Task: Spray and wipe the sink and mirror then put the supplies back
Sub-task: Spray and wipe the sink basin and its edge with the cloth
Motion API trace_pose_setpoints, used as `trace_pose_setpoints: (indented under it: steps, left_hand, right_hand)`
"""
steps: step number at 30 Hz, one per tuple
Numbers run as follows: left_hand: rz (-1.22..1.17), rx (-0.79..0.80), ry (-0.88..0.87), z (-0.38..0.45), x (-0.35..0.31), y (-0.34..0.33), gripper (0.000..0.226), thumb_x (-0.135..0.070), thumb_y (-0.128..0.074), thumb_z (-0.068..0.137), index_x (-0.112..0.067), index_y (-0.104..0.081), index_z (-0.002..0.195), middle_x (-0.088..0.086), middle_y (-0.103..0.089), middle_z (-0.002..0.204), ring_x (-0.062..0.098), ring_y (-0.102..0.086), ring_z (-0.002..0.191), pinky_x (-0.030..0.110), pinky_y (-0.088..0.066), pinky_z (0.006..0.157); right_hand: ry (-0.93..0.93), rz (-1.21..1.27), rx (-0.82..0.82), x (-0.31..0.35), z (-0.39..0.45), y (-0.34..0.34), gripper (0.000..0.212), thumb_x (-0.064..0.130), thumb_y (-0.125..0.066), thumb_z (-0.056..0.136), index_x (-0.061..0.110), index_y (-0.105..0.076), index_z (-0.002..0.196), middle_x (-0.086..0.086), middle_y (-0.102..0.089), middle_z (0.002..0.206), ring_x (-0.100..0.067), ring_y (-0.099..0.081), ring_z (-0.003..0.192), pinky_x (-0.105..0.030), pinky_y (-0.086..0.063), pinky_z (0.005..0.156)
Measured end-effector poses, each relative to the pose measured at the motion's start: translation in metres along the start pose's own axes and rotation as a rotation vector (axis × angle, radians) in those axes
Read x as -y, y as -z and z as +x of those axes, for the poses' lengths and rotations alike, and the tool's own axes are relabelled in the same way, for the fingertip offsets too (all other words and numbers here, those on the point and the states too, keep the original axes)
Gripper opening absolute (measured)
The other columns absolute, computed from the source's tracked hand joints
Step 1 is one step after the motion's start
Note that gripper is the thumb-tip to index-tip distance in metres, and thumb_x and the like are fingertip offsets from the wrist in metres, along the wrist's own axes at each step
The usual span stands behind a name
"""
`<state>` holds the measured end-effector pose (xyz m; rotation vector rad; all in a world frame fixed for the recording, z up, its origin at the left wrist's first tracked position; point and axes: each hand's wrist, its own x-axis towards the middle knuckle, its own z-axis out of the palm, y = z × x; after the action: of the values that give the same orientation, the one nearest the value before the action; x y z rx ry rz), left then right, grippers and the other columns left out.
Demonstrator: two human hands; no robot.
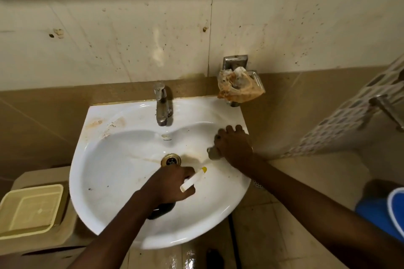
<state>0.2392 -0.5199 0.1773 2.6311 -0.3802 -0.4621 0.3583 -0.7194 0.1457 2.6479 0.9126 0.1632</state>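
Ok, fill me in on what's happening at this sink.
A person is cleaning the sink. The left hand holds a spray bottle over the basin near the drain. The right hand presses a grey cloth against the right rim. Brown stains show on the left rim and around the drain.

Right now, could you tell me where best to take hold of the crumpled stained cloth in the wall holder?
Pinch the bunched top of the stained cloth from above and the front. It sits piled in the metal holder with folds standing up, while the wall blocks the back and its lower edge droops over the sink rim.
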Motion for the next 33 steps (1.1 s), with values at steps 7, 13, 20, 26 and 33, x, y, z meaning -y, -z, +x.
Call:
trace_pose_setpoints:
  steps: [7,13,20,26,33]
  left_hand:
    - [0.009,-0.081,0.120,-0.011,0.016,0.006,0.028,-0.047,-0.044,0.074,-0.025,-0.054,0.088,-0.011,-0.043,0.061,0.017,-0.053,0.069,0.021,-0.029,0.053]
    - [0.094,-0.160,0.201,-0.019,0.031,0.003,0.047,-0.049,-0.038,0.071,-0.021,-0.055,0.106,-0.004,-0.052,0.074,0.024,-0.062,0.083,0.027,-0.033,0.063]
    - [0.076,-0.235,0.251,-0.011,0.039,0.012,0.032,-0.049,-0.038,0.072,-0.022,-0.045,0.088,0.003,-0.067,0.090,0.027,-0.062,0.090,0.029,-0.032,0.063]
    - [0.104,-0.271,0.200,0.000,0.034,0.002,0.043,-0.047,-0.040,0.072,-0.020,-0.054,0.103,0.001,-0.067,0.095,0.024,-0.062,0.092,0.027,-0.033,0.065]
    - [0.142,-0.236,0.173,0.000,0.037,0.000,0.053,-0.051,-0.037,0.070,-0.028,-0.056,0.114,-0.001,-0.068,0.091,0.023,-0.064,0.088,0.026,-0.040,0.065]
  right_hand:
    - [0.086,0.052,0.047,0.005,-0.019,-0.008,0.027,0.031,-0.086,0.046,0.019,-0.068,0.062,-0.004,-0.060,0.066,-0.026,-0.059,0.058,-0.033,-0.046,0.052]
    - [0.184,0.194,0.088,0.059,0.038,-0.037,0.022,0.030,-0.052,0.081,0.021,-0.072,0.081,-0.001,-0.064,0.073,-0.025,-0.061,0.061,-0.032,-0.048,0.059]
    - [0.569,0.161,-0.013,0.027,0.003,-0.042,0.040,0.036,-0.031,0.090,0.025,-0.069,0.093,-0.001,-0.067,0.091,-0.024,-0.062,0.076,-0.037,-0.049,0.070]
    - [0.494,-0.047,-0.658,0.026,0.075,-0.020,0.022,0.013,-0.042,0.100,0.018,-0.062,0.109,-0.002,-0.064,0.101,-0.021,-0.059,0.086,-0.036,-0.046,0.071]
    - [0.322,0.022,-0.149,0.011,0.028,-0.026,0.017,0.034,-0.080,0.060,0.023,-0.070,0.066,0.002,-0.064,0.074,-0.021,-0.059,0.070,-0.031,-0.049,0.062]
